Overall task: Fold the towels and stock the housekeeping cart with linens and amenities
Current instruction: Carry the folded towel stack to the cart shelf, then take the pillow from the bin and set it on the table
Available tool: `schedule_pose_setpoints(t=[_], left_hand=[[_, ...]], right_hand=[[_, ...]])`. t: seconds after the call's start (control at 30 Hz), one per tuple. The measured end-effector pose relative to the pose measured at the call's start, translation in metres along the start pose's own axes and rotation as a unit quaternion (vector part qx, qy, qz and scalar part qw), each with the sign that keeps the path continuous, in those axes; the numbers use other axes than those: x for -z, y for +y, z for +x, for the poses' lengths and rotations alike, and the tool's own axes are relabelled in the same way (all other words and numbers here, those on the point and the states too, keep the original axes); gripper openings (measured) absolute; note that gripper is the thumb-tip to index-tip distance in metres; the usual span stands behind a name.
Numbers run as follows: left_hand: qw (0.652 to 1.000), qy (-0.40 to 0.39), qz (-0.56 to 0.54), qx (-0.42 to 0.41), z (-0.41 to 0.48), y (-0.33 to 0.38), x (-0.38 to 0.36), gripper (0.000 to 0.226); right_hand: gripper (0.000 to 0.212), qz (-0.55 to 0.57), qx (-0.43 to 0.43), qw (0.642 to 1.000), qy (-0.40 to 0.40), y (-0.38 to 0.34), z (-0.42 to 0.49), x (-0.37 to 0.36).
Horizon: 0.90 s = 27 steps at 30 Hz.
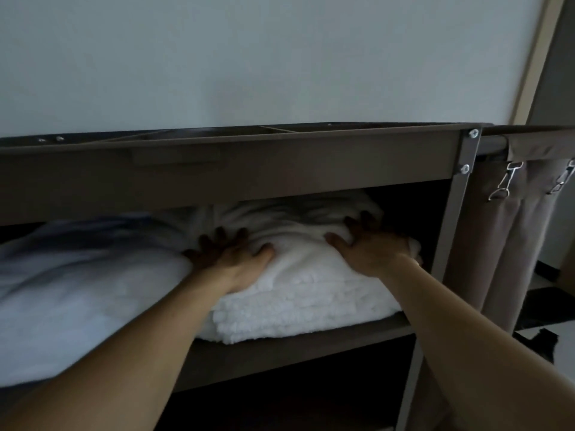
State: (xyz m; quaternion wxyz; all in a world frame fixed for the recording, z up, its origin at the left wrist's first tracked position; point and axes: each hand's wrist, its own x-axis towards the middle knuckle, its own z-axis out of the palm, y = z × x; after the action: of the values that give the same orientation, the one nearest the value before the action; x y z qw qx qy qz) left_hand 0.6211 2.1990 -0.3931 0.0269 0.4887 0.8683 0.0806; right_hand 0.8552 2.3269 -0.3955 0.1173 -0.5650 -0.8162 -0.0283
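Folded white towels [305, 300] stacked on shelf [280, 346] of housekeeping cart [280, 169], right end, touching pale linen pile [77, 290]. Left hand [230, 259], right hand [370, 247] both flat on top, fingers [221, 236] spread, pressing down, gripping nothing.

- A plain pale wall [249, 57] fills the upper part of the view.
- A light strip of trim [532, 57] runs up the far right edge of the wall, with a grey surface beyond it.
- A taupe cloth bag [510, 244] hangs in folds at the right, with two metal clips [505, 181] near its top.
- A black-and-white floor [563, 334] shows at the lower right, and a small dark thing [538, 340], too blurred to name, lies on it.
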Motion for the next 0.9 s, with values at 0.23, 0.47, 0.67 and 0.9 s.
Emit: schedule_pose_setpoints(t=[0.23, 0.47, 0.67, 0.9], left_hand=[[0.998, 0.021, 0.048, -0.04, -0.018, -0.039, 0.022, 0.108], [0.99, 0.007, 0.056, -0.133, -0.08, -0.037, 0.038, 0.074], [0.992, -0.006, 0.083, -0.093, -0.175, -0.118, 0.099, 0.074], [0.998, -0.022, 0.057, 0.0, -0.273, -0.216, 0.186, 0.074]], right_hand=[[0.107, -0.028, 0.034, 0.999, 0.016, -0.03, -0.019, -0.011], [0.08, 0.038, 0.056, 0.996, -0.062, -0.083, -0.1, 0.019], [0.089, 0.021, 0.114, 0.986, -0.124, -0.151, -0.192, 0.101], [0.088, 0.048, 0.2, 0.967, -0.149, -0.236, -0.261, 0.199]])
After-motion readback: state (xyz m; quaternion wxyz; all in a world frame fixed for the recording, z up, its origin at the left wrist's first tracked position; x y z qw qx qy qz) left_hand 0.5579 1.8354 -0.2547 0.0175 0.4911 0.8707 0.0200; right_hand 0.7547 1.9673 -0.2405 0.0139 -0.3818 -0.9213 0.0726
